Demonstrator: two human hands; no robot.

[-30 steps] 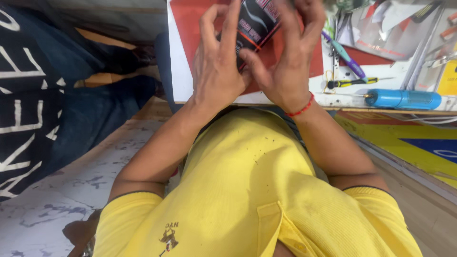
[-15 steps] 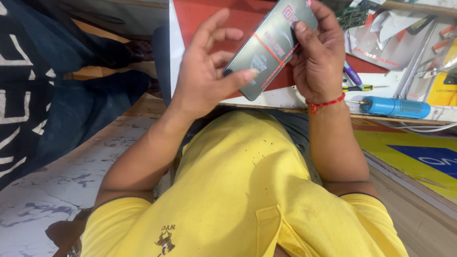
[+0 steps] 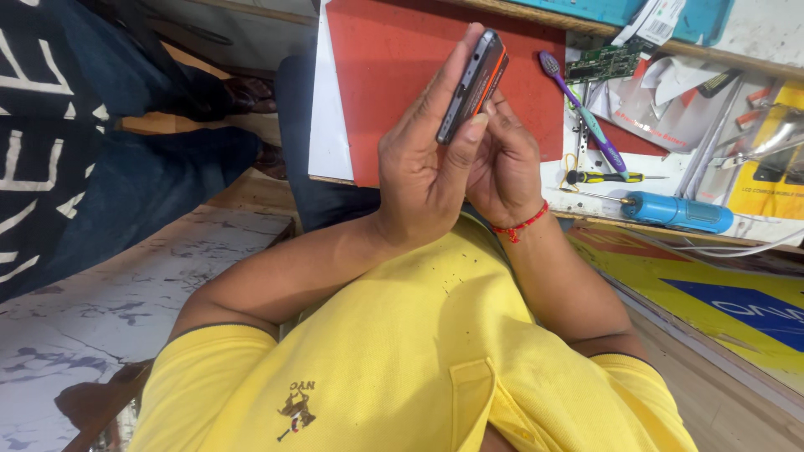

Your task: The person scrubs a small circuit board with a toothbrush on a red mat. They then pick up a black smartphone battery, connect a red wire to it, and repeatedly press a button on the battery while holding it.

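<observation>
Phone (image 3: 471,84) turned edge-on since before, left hand (image 3: 427,167) and right hand (image 3: 502,163) grips closed on it, above red mat (image 3: 385,75)

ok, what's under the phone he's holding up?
Below the phone, held edge-on between the left hand and right hand, lies the red mat on the workbench. The hands cover the mat directly beneath, so anything there can't be seen.
</observation>
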